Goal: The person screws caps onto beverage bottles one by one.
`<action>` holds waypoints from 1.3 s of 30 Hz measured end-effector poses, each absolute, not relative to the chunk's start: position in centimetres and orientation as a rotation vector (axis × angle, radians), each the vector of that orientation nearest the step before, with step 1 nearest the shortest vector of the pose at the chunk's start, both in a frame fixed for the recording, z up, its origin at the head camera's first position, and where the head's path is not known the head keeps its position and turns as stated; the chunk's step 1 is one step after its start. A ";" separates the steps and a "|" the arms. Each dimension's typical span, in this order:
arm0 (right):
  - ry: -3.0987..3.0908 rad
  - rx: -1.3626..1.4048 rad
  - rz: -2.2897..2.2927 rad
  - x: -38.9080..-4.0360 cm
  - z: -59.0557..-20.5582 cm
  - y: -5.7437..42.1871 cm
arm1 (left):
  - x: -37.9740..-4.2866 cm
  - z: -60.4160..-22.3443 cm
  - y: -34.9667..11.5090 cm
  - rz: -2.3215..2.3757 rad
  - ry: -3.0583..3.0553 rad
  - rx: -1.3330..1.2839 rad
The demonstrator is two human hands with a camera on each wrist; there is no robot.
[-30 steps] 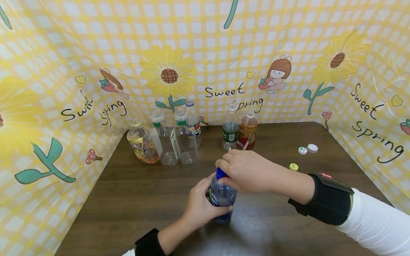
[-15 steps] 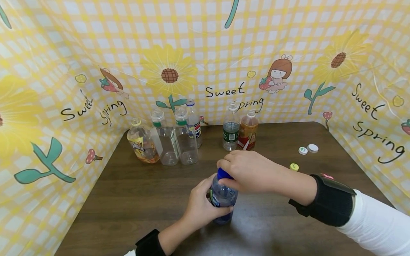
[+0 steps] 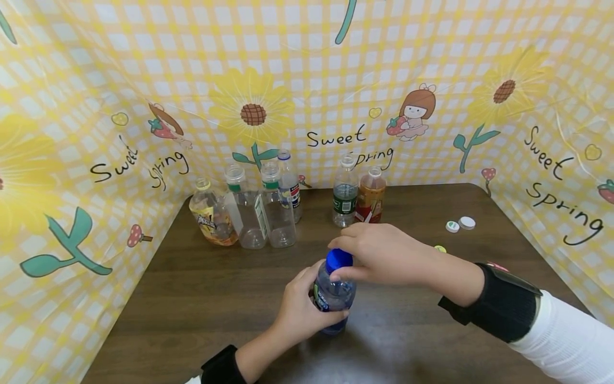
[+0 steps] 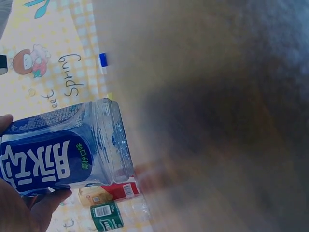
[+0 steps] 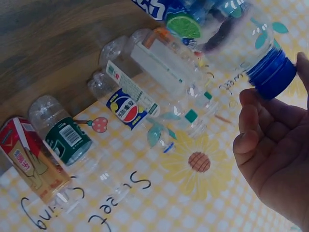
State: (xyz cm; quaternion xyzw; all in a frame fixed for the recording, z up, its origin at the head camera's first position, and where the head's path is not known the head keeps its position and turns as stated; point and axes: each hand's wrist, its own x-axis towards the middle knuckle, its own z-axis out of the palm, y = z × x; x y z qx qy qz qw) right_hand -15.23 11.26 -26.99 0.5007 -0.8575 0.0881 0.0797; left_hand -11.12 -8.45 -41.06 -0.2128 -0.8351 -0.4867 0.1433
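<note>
Near the middle of the table, a clear plastic bottle (image 3: pixel 338 290) with a dark blue label is held by my left hand (image 3: pixel 302 306), the thumb across its front. In the left wrist view, white characters show on the bottle's label (image 4: pixel 46 166). A blue screw cap (image 3: pixel 339 260) sits on the bottle's neck. My right hand (image 3: pixel 384 253) is at this cap, thumb on the near side and fingers on the far side. The right wrist view shows the blue cap (image 5: pixel 273 73) pinched loosely between thumb and curled forefinger.
Several uncapped bottles stand behind: a yellow-labelled one (image 3: pixel 213 218), two clear ones (image 3: pixel 251 226), a blue-labelled one (image 3: pixel 295 196), a green-labelled one (image 3: pixel 345 200) and an orange-red one (image 3: pixel 371 194). Two white caps (image 3: pixel 467 223) and a yellow cap (image 3: pixel 440 249) lie at right.
My right hand has turned and shifted slightly right on the cap, its fingers looser, so more of the blue cap shows. The left hand and bottle stay nearly still.
</note>
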 end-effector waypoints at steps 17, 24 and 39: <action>-2.719 1.184 0.659 -17.3 -30.9 15.4 | -10.9 -40.6 -8.8 -1.412 -2.459 -0.533; -2.677 1.111 0.833 -18.3 -34.8 16.1 | -10.8 -40.4 -8.7 -1.421 -2.450 -0.522; -2.756 0.838 1.086 -17.8 -42.7 16.2 | -10.9 -41.0 -8.4 -1.383 -2.436 -0.504</action>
